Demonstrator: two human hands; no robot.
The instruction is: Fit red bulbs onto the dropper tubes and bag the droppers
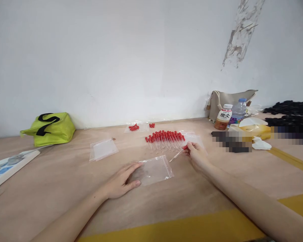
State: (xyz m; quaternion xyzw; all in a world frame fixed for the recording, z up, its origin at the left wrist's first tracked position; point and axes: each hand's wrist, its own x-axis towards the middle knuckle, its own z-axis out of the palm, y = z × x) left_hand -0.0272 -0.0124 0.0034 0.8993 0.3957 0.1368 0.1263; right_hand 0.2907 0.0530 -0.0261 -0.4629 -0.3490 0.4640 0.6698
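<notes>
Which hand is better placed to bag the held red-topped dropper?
Probably the right hand: it holds the red-topped dropper, tip near the zip end of the nearest bag; the left hand is at the opposite end.

dropper bulbs (164,134): red | pouch (155,170): clear | bag (63,127): lime, black squiggle

Soft, even light; glare on clear bag (155,170).
</notes>
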